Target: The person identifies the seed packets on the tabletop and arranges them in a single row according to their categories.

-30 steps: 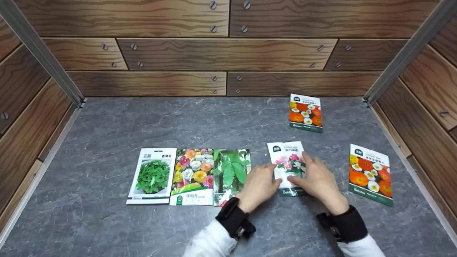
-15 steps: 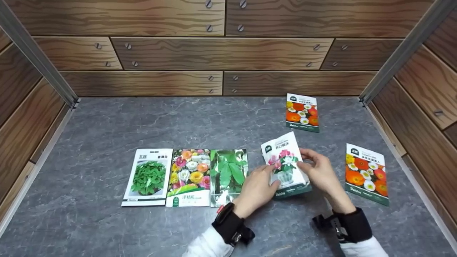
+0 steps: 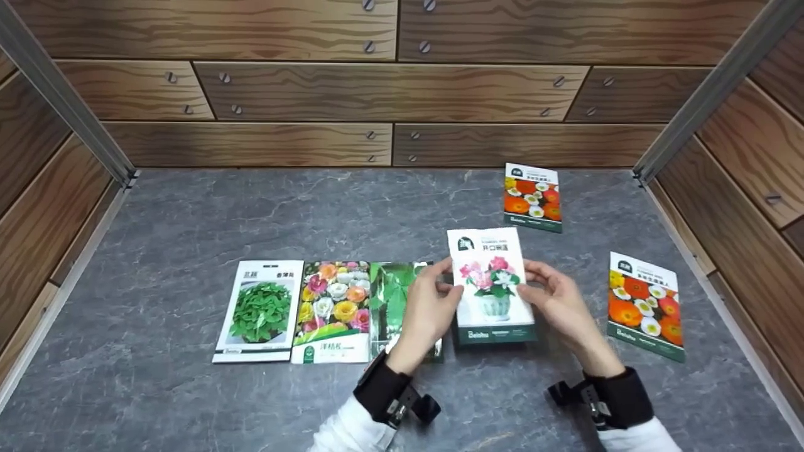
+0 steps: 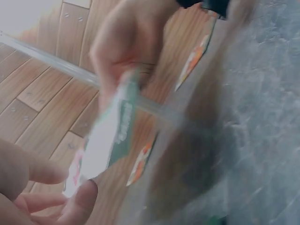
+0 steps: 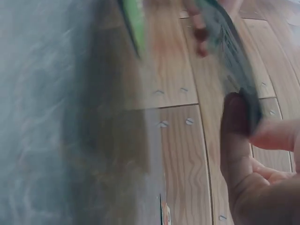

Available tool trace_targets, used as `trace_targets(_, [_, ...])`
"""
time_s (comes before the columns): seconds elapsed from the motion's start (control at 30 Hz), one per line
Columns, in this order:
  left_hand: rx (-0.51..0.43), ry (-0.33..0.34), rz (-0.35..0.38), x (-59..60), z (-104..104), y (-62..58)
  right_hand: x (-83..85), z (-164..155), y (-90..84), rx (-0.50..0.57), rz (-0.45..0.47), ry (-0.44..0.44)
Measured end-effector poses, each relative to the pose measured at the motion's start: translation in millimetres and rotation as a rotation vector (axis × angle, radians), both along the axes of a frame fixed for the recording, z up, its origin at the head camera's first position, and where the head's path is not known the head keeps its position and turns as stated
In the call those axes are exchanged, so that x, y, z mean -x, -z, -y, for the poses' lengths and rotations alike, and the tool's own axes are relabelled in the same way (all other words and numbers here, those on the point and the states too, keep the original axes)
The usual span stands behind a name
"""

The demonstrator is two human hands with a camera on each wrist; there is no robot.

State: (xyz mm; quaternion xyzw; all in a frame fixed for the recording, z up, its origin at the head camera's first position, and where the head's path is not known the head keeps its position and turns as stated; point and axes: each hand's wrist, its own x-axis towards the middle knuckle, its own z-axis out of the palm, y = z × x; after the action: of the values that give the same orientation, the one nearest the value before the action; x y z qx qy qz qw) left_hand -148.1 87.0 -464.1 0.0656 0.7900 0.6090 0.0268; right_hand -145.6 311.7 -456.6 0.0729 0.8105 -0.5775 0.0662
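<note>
On the grey bench (image 3: pixel 188 213), your left hand (image 3: pixel 427 307) and right hand (image 3: pixel 559 304) pinch the flower packet (image 3: pixel 493 285) with their fingers; set it beside the leaf packet (image 3: pixel 396 292).

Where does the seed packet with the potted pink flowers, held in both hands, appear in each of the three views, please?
Head: seed packet right of centre, upright between both hands.
Left wrist: lower left, edge-on and blurred, above the thumb.
Right wrist: upper right, dark edge against the thumb.
Shared landmark: the wooden wall.
</note>
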Motion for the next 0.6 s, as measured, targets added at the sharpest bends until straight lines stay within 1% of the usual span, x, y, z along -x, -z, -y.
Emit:
trace_targets(0.07, [0.026, 0.01, 0.001, 0.3, 3, -2.5, 0.2, 3, 4.0, -0.085, -0.017, -0.031])
trace_targets(0.23, [0.125, 0.018, -0.014, -0.2, 6, -3.6, -2.0, 8, 11.3, -0.231, -0.03, -0.124])
trace_targets(0.4, [0.196, 0.015, -0.034, -0.7, 6, 0.3, -3.9, 10, 16.0, -0.31, -0.04, -0.163])
trace_targets(0.6, [0.261, 0.027, -0.025, -1.1, 4, 5.0, -4.3, 11, 19.4, -0.369, -0.044, -0.184])
